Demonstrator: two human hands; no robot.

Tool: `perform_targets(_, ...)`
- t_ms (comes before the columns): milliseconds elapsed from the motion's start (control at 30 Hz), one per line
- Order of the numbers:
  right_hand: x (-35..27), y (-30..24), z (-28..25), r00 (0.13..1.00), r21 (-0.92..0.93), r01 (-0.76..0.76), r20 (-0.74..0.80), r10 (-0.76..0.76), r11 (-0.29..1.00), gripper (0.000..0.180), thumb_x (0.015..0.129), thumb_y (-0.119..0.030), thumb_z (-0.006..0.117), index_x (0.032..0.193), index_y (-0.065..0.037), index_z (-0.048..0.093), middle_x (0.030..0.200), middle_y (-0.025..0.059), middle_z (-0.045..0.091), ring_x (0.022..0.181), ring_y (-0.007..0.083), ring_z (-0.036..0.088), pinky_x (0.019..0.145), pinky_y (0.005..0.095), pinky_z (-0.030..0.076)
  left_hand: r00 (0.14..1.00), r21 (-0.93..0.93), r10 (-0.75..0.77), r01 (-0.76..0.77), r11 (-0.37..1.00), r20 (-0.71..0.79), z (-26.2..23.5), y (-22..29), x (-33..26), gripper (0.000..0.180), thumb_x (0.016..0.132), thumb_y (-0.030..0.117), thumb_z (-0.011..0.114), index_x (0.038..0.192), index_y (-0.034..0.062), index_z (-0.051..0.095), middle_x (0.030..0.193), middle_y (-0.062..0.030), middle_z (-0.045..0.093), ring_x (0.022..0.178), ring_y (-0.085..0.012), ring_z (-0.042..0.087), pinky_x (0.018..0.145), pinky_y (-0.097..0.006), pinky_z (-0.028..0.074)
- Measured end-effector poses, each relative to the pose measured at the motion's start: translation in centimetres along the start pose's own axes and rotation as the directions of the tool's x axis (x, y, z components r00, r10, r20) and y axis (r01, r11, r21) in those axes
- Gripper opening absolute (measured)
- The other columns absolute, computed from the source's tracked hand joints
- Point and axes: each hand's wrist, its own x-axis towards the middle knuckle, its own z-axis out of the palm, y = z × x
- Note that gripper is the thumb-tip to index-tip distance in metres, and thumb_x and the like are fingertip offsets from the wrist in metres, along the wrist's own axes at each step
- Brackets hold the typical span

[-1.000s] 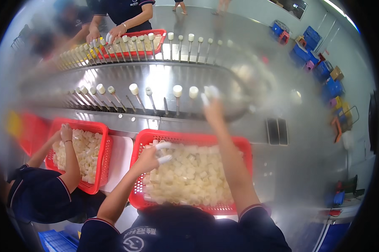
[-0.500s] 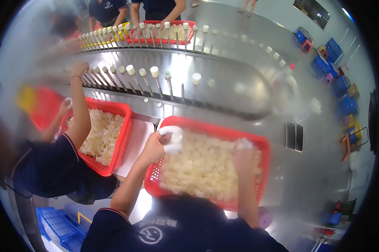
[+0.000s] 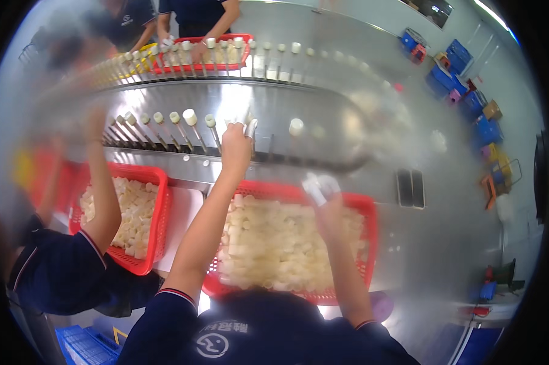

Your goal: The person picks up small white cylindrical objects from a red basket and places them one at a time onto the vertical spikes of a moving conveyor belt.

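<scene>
My left hand (image 3: 236, 145), with white covers on its fingertips, reaches up to the near row of upright metal rods (image 3: 180, 135). Its fingers are closed at the top of a rod, and what they grip is lost in glare. White cylindrical caps (image 3: 190, 116) sit on several rods beside it. My right hand (image 3: 326, 204), also with white fingertip covers, hovers over the far edge of a red basket (image 3: 371, 237). Motion smears its fingers, so whether they hold a cap does not show. Many small whitish cylindrical caps (image 3: 274, 243) fill this basket.
On my left, a co-worker's arm (image 3: 104, 198) stretches over another red basket (image 3: 159, 231) of caps. Across the metal line, another person works at a red basket (image 3: 248, 58). Two dark flat objects (image 3: 411, 188) lie on the metal table to the right. Small white discs (image 3: 206, 163) lie near the rods.
My left hand has moved up and away from the basket to the rods. My right hand has risen from over the caps toward the basket's far edge. The view has shifted slightly.
</scene>
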Motion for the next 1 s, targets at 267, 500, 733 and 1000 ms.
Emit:
perform_targets(267,2.9,-4.4,0.9,0.984,-0.247,0.172,0.084,-0.155,0.954,0.019,0.073,0.008,0.058,0.088,-0.002,0.052,0.095,0.0082,0.058,0.090,0.0173,0.057,0.081,0.0262,0.045,0.918,0.183,0.032,-0.112,0.977,0.394,2.0,3.5,-3.2,0.026,0.076,0.016,0.056,0.095,-0.0014,0.054,0.079,-0.0219,0.055,0.075,-0.0370,0.055,0.065,-0.043,0.045)
perform_targets(500,8.6,-4.1,8.0,0.879,-0.597,0.476,0.327,-0.346,0.646,0.016,0.075,-0.014,0.062,0.086,-0.005,0.057,0.088,0.0104,0.061,0.089,0.0144,0.057,0.081,0.0329,0.042,0.658,-0.158,0.067,0.081,0.984,0.750,0.9,1.0,-14.3,0.027,0.077,0.012,0.057,0.102,0.0050,0.058,0.082,-0.0203,0.060,0.075,-0.0268,0.060,0.068,-0.035,0.046)
perform_targets(733,11.5,-2.4,7.6,0.727,-0.822,0.559,0.549,-0.414,-0.108,0.023,0.074,-0.030,0.058,0.086,-0.010,0.062,0.095,0.0133,0.060,0.108,0.0199,0.046,0.097,0.0420,0.022,0.531,-0.182,-0.007,0.302,0.936,0.847,-3.2,-5.7,-20.6,0.027,0.081,0.015,0.054,0.103,0.0008,0.057,0.091,-0.0115,0.063,0.081,-0.0156,0.060,0.076,-0.027,0.045)
perform_targets(1000,12.6,-3.2,4.1,0.769,-0.878,0.478,0.434,-0.469,-0.028,0.023,0.073,-0.028,0.060,0.088,-0.011,0.062,0.100,0.0115,0.059,0.102,0.0193,0.050,0.098,0.0416,0.021,0.692,-0.251,-0.160,0.453,0.855,0.704,-0.9,-6.3,-18.8,0.026,0.079,0.009,0.054,0.104,0.0037,0.057,0.089,-0.0077,0.063,0.080,-0.0161,0.059,0.072,-0.027,0.046)
